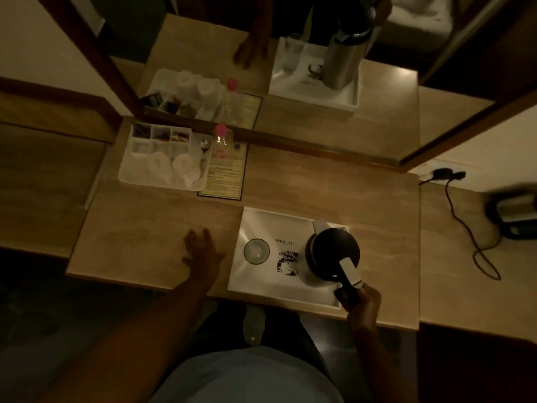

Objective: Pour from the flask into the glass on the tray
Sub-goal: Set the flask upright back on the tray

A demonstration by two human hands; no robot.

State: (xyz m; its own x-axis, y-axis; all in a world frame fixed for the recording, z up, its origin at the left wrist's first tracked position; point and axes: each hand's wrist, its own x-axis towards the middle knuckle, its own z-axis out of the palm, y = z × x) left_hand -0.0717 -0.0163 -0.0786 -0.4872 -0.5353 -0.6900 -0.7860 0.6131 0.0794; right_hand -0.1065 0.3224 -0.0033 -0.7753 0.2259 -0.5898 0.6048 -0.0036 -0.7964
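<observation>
A white tray (pixel 290 219) lies at the near edge of the wooden desk. On its left side stands a clear glass (pixel 256 251), upright, seen from above. A steel flask with a black lid (pixel 332 251) stands upright on the tray's right side, spout pointing away from me. My right hand (pixel 361 303) is shut on the flask's black handle at the tray's near right corner. My left hand (pixel 202 253) rests flat on the desk just left of the tray, fingers spread, holding nothing.
A white organiser tray (pixel 128 173) with cups, sachets and a spoon sits at the back left, beside a pink-capped bottle (pixel 221 144) and a printed card (pixel 225 178). A mirror (pixel 290 82) stands behind. A black cable (pixel 470 237) and a kettle base (pixel 514 216) lie at the right.
</observation>
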